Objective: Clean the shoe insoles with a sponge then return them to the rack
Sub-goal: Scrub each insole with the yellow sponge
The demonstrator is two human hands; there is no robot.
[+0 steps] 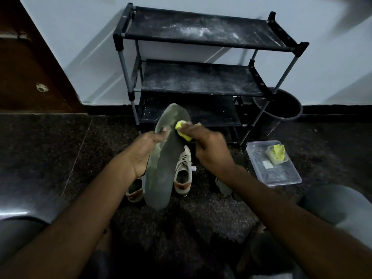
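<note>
Three-tier rack (201, 39) stood dead ahead, just past the toe of the insole (161, 174), whose long axis ran away from the person. Left hand (144, 152) gripped its left edge mid-length. Right hand (210, 152) pinched the sponge (180, 125) against the upper right edge, so the next stroke probably ran down toward the heel.

Single head-worn wide-angle view, facing forward and steeply down. Forearms (90, 208) enter from the near edge. The left hand (144, 152) gripping the insole (161, 174) and the right hand (211, 152) pinching the sponge (180, 125) lie close, mid-frame. The rack (203, 77) stands far, against the wall (60, 37).
</note>
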